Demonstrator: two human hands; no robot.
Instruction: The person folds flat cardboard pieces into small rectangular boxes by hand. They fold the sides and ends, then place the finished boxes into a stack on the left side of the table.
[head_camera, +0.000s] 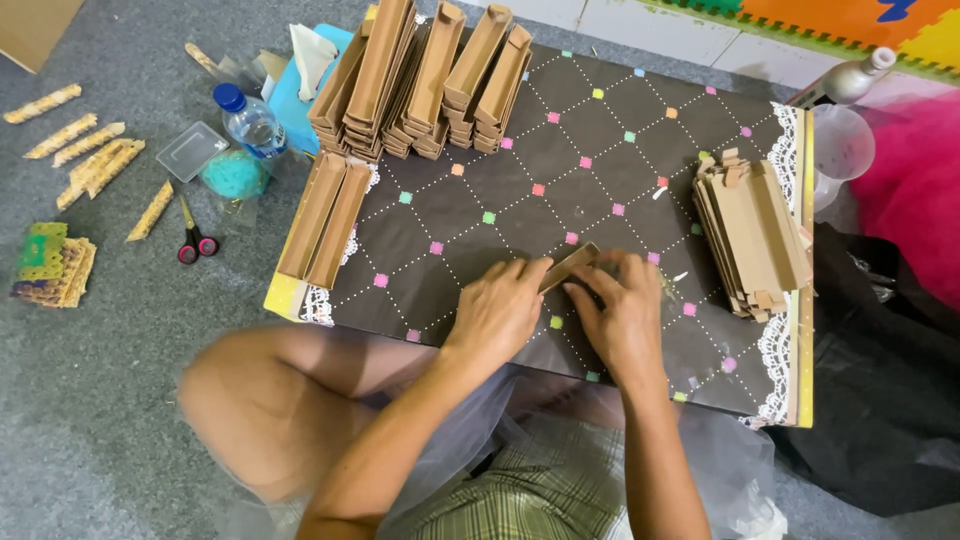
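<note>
A: What is the biggest thing in front of the person?

B: A low table (640, 120) under a dark cloth with dotted white diamonds, small coloured squares and lace edging. It fills the middle of the view, on grey carpet (90, 380).

A: And on it?

B: At twelve o'clock, rows of stacked brown cardboard trays (420, 75), long and narrow, open side up. At nine o'clock, two more long trays (325, 215) lie side by side at the table's edge. At three o'clock sits a pile of flat brown cardboard blanks (750, 235) with small tabs sticking out.

A: Any packages off the table?

B: At ten o'clock, a clear plastic bottle (250, 120) with a blue cap, a small clear plastic box (190, 150) and a teal ball of fluff (233, 175). Beyond that, yellow patterned strips (90, 160) lie scattered on the carpet, with red-handled scissors (192, 240) near them. At nine o'clock, far out, lies a stack of green and yellow patterned sheets (50, 262). At one to two o'clock, bright foam floor tiles (850, 20) and pink fabric (915, 190).

A: What do the hands hold?

B: A narrow brown cardboard piece (568, 268), tilted, at the centre of the table, toward six o'clock. The left hand (495, 310) lies flat with fingertips against its lower end. The right hand (620, 310) curls over its upper end, fingers pressed onto it. I cannot tell whether it is folded yet; most of it is hidden.
</note>
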